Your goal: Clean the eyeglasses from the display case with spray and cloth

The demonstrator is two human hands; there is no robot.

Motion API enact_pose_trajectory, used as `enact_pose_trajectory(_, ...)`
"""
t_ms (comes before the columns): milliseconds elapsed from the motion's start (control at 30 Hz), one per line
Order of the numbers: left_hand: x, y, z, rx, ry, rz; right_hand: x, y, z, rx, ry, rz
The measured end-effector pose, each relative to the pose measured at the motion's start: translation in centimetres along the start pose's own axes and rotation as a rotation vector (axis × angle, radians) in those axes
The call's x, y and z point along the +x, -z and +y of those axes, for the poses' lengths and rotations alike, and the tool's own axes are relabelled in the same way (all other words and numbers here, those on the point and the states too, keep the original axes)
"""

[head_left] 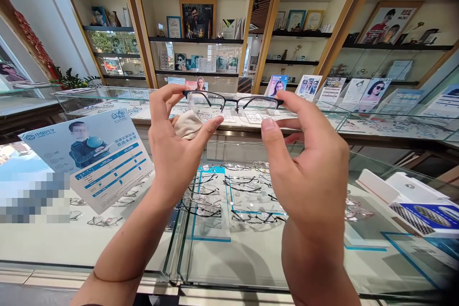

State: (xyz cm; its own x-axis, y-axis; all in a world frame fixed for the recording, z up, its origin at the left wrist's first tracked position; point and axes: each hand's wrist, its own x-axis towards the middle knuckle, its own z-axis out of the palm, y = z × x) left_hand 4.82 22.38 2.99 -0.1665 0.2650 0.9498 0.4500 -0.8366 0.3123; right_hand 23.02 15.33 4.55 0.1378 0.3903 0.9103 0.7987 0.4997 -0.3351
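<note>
I hold a pair of black half-rim glasses [233, 102] up in front of me with both hands. My left hand [175, 143] pinches the left end of the frame between fingers and thumb, and a beige cleaning cloth [188, 124] is tucked in its palm. My right hand [304, 153] pinches the right end of the frame with thumb and forefinger. The lenses are clear and face away from me.
A glass display counter [222, 239] below holds several spectacle frames. A blue-and-white leaflet stand [96, 158] sits on the left, a white box [412, 196] on the right. Behind, a second glass counter [394, 124] and wooden wall shelves [197, 33] carry posters and pictures.
</note>
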Motion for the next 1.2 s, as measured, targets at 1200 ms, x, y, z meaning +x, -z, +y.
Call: enact_pose_trajectory(1200,0.2,-0.4,-1.3,-0.057,-0.032,0.009,0.1,-0.3,0.3,0.108,-0.012,0.021)
